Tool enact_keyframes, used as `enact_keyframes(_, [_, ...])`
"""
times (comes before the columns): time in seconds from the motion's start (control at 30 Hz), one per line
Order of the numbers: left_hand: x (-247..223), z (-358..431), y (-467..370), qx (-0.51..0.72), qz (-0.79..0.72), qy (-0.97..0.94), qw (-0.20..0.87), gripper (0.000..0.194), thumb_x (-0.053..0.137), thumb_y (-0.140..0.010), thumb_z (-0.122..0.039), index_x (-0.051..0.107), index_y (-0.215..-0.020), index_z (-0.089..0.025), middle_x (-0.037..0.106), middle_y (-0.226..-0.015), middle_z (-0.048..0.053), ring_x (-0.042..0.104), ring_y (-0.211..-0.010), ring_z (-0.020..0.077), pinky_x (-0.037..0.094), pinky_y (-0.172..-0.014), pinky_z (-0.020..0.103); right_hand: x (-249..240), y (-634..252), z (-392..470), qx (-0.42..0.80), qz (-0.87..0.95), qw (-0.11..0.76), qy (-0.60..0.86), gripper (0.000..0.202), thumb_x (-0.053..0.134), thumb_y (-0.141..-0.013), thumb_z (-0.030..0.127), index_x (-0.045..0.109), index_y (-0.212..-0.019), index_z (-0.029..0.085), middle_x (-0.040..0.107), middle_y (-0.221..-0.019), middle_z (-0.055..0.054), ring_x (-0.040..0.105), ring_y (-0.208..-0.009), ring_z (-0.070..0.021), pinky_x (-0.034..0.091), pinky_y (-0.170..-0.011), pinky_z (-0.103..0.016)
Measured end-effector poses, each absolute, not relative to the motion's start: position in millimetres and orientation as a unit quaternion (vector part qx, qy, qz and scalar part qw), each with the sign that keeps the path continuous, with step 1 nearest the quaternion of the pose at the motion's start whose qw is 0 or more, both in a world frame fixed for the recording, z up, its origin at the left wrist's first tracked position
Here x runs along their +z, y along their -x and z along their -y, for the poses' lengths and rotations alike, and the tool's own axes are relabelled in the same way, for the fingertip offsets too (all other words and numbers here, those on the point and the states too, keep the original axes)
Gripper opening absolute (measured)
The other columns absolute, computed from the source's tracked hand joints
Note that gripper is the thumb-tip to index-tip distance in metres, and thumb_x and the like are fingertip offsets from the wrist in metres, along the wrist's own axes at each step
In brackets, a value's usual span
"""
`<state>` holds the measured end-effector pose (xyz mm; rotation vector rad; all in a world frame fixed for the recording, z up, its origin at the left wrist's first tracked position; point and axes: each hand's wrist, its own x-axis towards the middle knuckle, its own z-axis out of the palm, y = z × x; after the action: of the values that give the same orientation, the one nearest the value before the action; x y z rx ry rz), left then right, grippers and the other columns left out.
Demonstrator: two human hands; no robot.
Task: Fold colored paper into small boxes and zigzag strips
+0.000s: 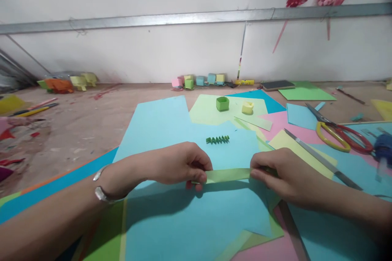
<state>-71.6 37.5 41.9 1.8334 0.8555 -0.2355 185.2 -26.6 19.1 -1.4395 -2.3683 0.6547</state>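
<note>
Between both hands (183, 165) (280, 173), green strip (229, 175)

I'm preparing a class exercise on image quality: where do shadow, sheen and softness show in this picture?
Head view: a soft-edged shadow lies on the light blue sheet below the left hand; head view: the metal rail has a pale sheen; head view: the blue object at the right edge looks smeared, and the top right corner is dark.

A shiny silver-coloured open bracelet (101, 194) with widened ends rings the left wrist (121, 181), lower left; left forearm (58, 212) and right forearm (339, 206) are bare.
</note>
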Motion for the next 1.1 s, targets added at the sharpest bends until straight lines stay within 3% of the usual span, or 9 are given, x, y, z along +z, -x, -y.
enact_keyframes(0.13, [48.3, -36.9, 71.0, -0.105, -0.334, -0.798, 0.491, 0.016, 0.053, -0.086, -0.023, 0.062, -0.074, -0.016, 0.063, -0.067, 0.000, 0.053, -0.059, 0.0111, 0.041, -0.057, 0.021, 21.6, -184.6, 28.5, 0.247, 0.819, 0.155, 0.494, 0.024, 0.050, -0.085, 0.020, 0.048, -0.061, 0.018, 0.041, -0.053, 0.005, 0.035, -0.051, -0.0087, 0.028, -0.050, -0.020])
enact_keyframes(0.3, [60.0, -27.8, 52.6, -0.075, -0.331, -0.852, 0.399, 0.026, 0.064, -0.085, -0.041, 0.071, -0.092, -0.018, 0.067, -0.077, 0.001, 0.054, -0.065, 0.0124, 0.038, -0.056, 0.021, 22.5, -181.9, 33.8, 0.239, 0.834, 0.165, 0.469, 0.024, 0.051, -0.084, 0.019, 0.046, -0.060, 0.018, 0.039, -0.053, 0.006, 0.033, -0.051, -0.0083, 0.027, -0.050, -0.020])
enact_keyframes(0.43, [63.3, -14.7, 20.1, -0.085, -0.304, -0.891, 0.326, 0.023, 0.075, -0.079, -0.037, 0.074, -0.092, -0.018, 0.060, -0.062, -0.003, 0.042, -0.055, 0.0097, 0.030, -0.050, 0.021, 17.3, -180.1, 38.6, 0.196, 0.852, 0.202, 0.442, 0.026, 0.051, -0.083, 0.018, 0.043, -0.059, 0.018, 0.038, -0.052, 0.006, 0.030, -0.049, -0.0076, 0.024, -0.048, -0.020])
enact_keyframes(0.53, [61.2, -8.4, 1.7, -0.095, -0.319, -0.888, 0.318, 0.010, 0.067, -0.085, -0.022, 0.075, -0.086, -0.016, 0.063, -0.063, -0.002, 0.042, -0.056, 0.0090, 0.031, -0.052, 0.020, 10.6, -181.3, 40.4, 0.146, 0.862, 0.230, 0.427, 0.027, 0.050, -0.084, 0.018, 0.042, -0.057, 0.018, 0.041, -0.051, 0.005, 0.029, -0.048, -0.0076, 0.023, -0.047, -0.019])
enact_keyframes(0.63, [56.8, -7.3, -1.8, -0.099, -0.339, -0.881, 0.316, 0.014, 0.062, -0.087, -0.017, 0.076, -0.084, -0.016, 0.067, -0.067, 0.000, 0.047, -0.058, 0.0092, 0.033, -0.055, 0.020, 4.5, -182.0, 41.3, 0.082, 0.877, 0.244, 0.406, 0.026, 0.047, -0.084, 0.015, 0.047, -0.058, 0.018, 0.047, -0.051, 0.003, 0.033, -0.049, -0.0090, 0.023, -0.048, -0.021])
enact_keyframes(0.83, [46.2, -8.6, 16.4, -0.045, -0.369, -0.895, 0.245, 0.010, 0.071, -0.082, -0.027, 0.078, -0.082, -0.020, 0.070, -0.073, 0.002, 0.056, -0.068, 0.0135, 0.035, -0.060, 0.024, -5.1, -177.6, 43.6, -0.080, 0.896, 0.264, 0.349, 0.033, 0.039, -0.091, 0.010, 0.056, -0.063, 0.018, 0.050, -0.054, 0.000, 0.036, -0.051, -0.0135, 0.023, -0.052, -0.029])
enact_keyframes(0.93, [43.0, -5.7, 24.8, -0.017, -0.393, -0.899, 0.195, 0.017, 0.077, -0.077, -0.037, 0.076, -0.081, -0.020, 0.069, -0.074, 0.003, 0.057, -0.069, 0.0156, 0.034, -0.058, 0.024, -9.4, -176.3, 44.3, -0.130, 0.900, 0.264, 0.322, 0.038, 0.034, -0.093, 0.007, 0.057, -0.065, 0.018, 0.052, -0.056, -0.002, 0.039, -0.055, -0.0151, 0.023, -0.055, -0.032])
enact_keyframes(1.1, [37.0, 2.5, 27.8, 0.001, -0.357, -0.929, 0.100, 0.031, 0.064, -0.087, -0.037, 0.071, -0.063, -0.017, 0.061, -0.061, 0.003, 0.052, -0.059, 0.0134, 0.025, -0.051, 0.026, -11.9, -176.4, 44.8, -0.123, 0.890, 0.258, 0.354, 0.032, 0.039, -0.091, 0.009, 0.059, -0.067, 0.018, 0.052, -0.056, -0.002, 0.038, -0.054, -0.0151, 0.022, -0.053, -0.031])
